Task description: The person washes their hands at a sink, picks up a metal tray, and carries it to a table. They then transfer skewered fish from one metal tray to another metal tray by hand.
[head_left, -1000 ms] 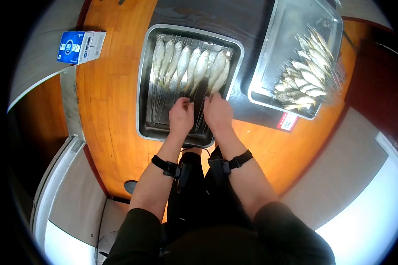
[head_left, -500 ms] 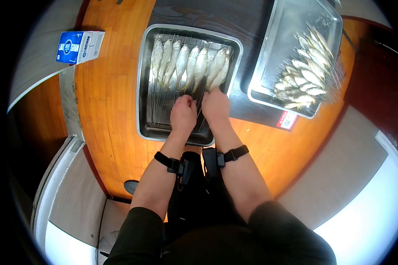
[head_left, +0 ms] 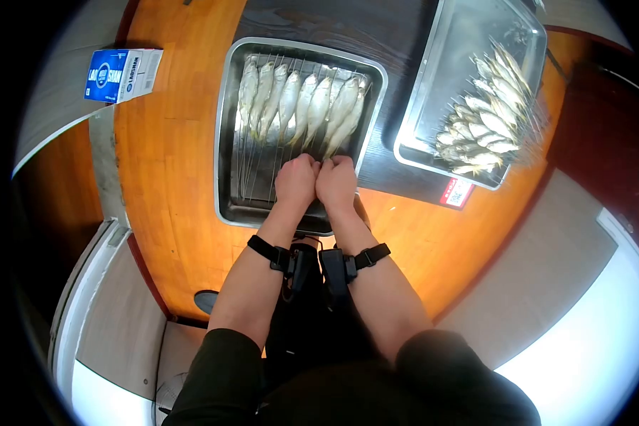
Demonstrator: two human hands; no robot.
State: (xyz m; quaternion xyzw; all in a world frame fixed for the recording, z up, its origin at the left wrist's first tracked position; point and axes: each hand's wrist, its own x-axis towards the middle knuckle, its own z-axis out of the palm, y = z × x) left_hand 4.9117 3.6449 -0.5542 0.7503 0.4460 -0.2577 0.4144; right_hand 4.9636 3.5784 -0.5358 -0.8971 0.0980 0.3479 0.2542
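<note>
Several silvery fish [head_left: 289, 99] lie side by side on thin metal skewers [head_left: 252, 174] in a deep metal tray [head_left: 224, 142], tails toward me. My left hand [head_left: 296, 179] is closed at the lower ends of the fish, where skewers run under its fingers. Pressed up beside it, my right hand [head_left: 336, 181] is also closed, just below the tail of the rightmost fish [head_left: 344, 128]. Both hands appear to grip skewers, though the fingertips are mostly hidden by the backs of the hands.
To the right, a second metal tray [head_left: 420, 106] holds a pile of skewered fish [head_left: 493, 121], with skewer ends poking past its right rim. A red-and-white card with a code [head_left: 456, 192] sits by the dark table's edge. A blue-and-white box [head_left: 123, 75] stands at left.
My right hand has moved left and slightly down, away from the rightmost fish, and now meets my left hand. The rightmost fish have shifted a little and lie more slanted.
</note>
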